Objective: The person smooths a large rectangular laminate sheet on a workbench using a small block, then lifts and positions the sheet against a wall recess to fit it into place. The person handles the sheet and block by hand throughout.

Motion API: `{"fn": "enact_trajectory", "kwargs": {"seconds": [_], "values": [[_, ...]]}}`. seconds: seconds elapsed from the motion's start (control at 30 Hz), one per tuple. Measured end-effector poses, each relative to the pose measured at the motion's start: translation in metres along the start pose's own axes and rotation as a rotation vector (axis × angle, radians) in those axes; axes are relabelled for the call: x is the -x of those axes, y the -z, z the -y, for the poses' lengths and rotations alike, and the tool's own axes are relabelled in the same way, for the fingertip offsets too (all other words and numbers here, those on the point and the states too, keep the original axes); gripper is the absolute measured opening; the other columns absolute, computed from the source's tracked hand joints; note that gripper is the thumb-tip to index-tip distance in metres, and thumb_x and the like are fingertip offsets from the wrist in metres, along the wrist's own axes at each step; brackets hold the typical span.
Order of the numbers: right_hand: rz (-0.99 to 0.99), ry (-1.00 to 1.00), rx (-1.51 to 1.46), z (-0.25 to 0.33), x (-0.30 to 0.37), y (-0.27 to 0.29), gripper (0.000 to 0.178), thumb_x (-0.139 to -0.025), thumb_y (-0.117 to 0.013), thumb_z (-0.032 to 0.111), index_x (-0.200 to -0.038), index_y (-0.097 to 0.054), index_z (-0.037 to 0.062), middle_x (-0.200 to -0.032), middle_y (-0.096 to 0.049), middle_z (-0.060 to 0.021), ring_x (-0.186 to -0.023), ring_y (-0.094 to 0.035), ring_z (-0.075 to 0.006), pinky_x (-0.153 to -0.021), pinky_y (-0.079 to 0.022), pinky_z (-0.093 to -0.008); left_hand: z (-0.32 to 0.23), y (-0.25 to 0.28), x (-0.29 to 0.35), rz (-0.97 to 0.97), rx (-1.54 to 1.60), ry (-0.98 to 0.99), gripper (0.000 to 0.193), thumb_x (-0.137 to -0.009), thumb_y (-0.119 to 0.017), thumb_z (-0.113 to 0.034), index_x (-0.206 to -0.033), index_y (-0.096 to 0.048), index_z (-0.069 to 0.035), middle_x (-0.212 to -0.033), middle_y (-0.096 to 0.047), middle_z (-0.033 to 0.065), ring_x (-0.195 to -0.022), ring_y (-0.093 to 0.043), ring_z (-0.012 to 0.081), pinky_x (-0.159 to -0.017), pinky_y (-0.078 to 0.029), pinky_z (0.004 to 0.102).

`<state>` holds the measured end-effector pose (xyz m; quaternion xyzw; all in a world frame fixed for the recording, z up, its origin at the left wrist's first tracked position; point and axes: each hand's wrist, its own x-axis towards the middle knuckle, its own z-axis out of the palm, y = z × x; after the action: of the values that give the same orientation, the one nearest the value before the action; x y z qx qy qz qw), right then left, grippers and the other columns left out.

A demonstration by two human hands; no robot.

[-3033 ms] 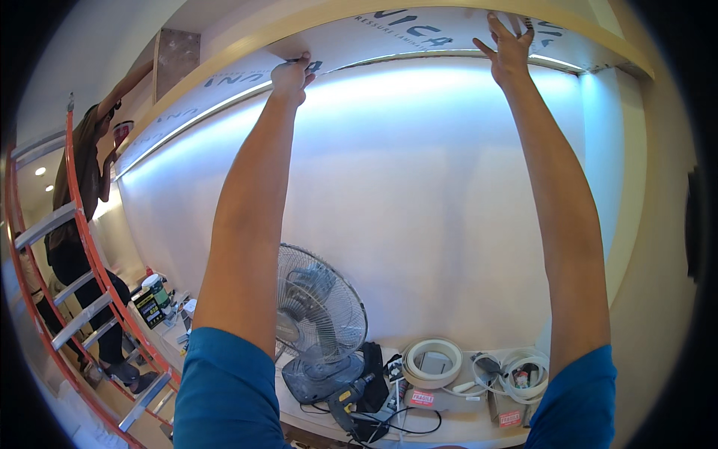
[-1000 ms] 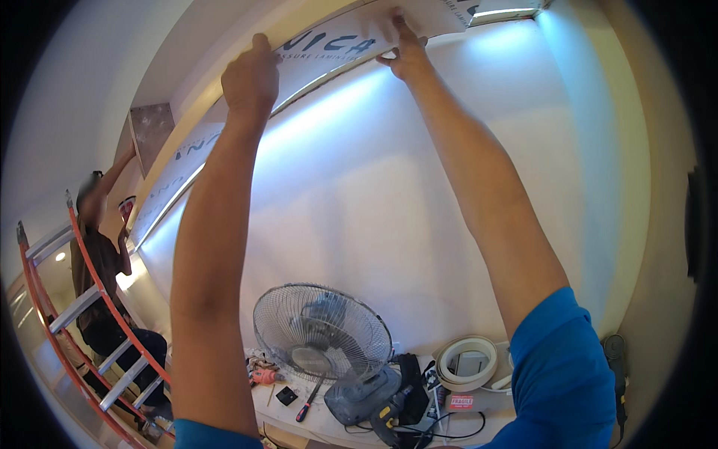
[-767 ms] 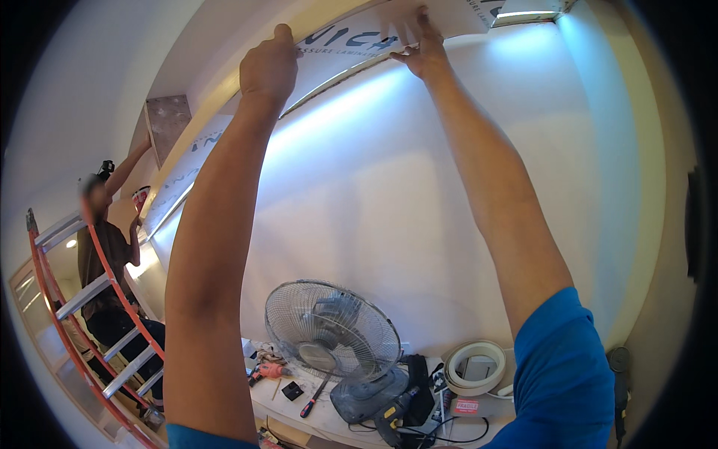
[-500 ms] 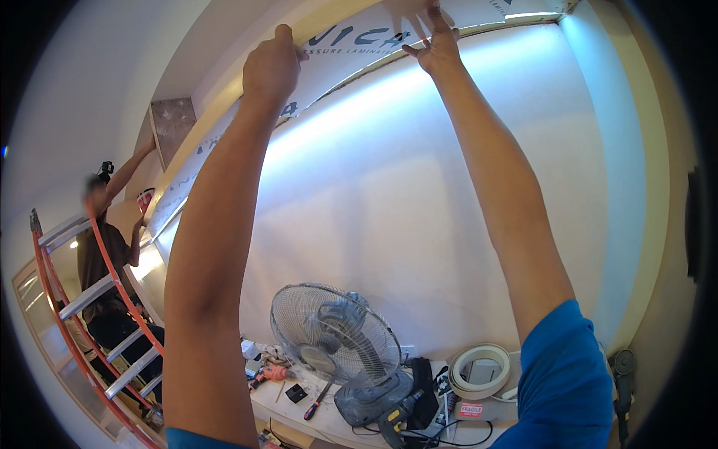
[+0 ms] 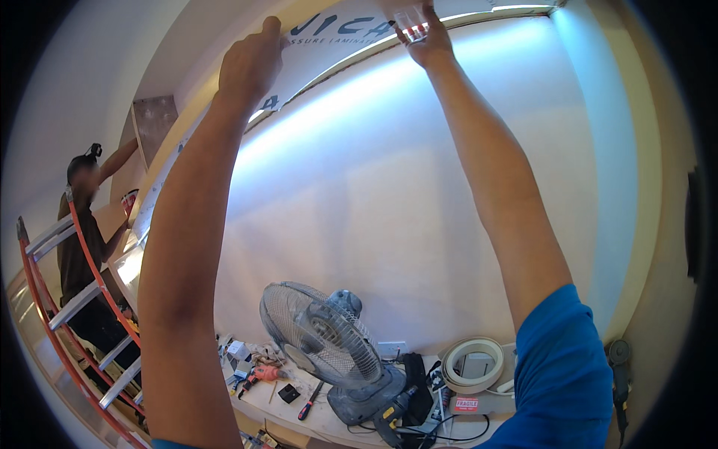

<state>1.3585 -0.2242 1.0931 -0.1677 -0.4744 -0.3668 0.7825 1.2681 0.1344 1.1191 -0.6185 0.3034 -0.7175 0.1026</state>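
Note:
Overhead runs a long panel with a film-covered, printed face (image 5: 329, 41) and a pale edge band (image 5: 310, 10). My left hand (image 5: 250, 66) is raised to that band, fingers curled at the edge and thumb pointing up; part of its grip is hidden. Farther right, my right hand (image 5: 428, 46) reaches up with its fingers spread against the panel's underside. A glassy, see-through patch (image 5: 410, 16) shows around those fingertips; whether it is a reflection or a clear piece I cannot tell. Bright light comes through the gap between panel and wall.
Below stands a fan (image 5: 321, 337) on a cluttered worktop (image 5: 288, 423) with an orange power tool (image 5: 263, 374), a screwdriver (image 5: 310, 400) and a roll of edging tape (image 5: 449, 367). At left, a person (image 5: 86, 247) stands by an orange ladder (image 5: 75, 303), holding a red container (image 5: 129, 200).
The view has shifted slightly, so the person, ladder and my left arm appear farther left. My right fingers have shifted at the panel. The fan head has turned.

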Motion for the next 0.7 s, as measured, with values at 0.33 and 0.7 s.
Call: {"fn": "enact_trajectory", "kwargs": {"seconds": [0.33,0.7], "values": [[0.047,0.123,0.027,0.005,-0.023,0.028,0.082,-0.096,-0.078,0.044,-0.161,-0.039,0.0108,-0.165,-0.041,-0.0139,-0.152,-0.039,-0.0347,-0.119,-0.043,-0.0516,0.002,-0.012,-0.006,-0.137,-0.006,-0.089,0.032,-0.105,-0.064,-0.036,-0.113,-0.052,-0.007,-0.082,-0.075,0.0210,-0.075,-0.073,0.0440,-0.067,-0.057,0.0557],[-0.235,-0.012,-0.006,-0.129,0.012,-0.042,0.053,-0.104,-0.066,0.049,-0.145,-0.058,0.0164,-0.143,-0.061,-0.0020,-0.130,-0.059,-0.0233,-0.094,-0.055,-0.0427,-0.001,0.003,-0.013,0.029,0.031,0.015,0.030,-0.103,-0.065,-0.028,-0.109,-0.053,-0.001,-0.082,-0.072,0.0259,-0.080,-0.073,0.0447,-0.071,-0.055,0.0556]]}}
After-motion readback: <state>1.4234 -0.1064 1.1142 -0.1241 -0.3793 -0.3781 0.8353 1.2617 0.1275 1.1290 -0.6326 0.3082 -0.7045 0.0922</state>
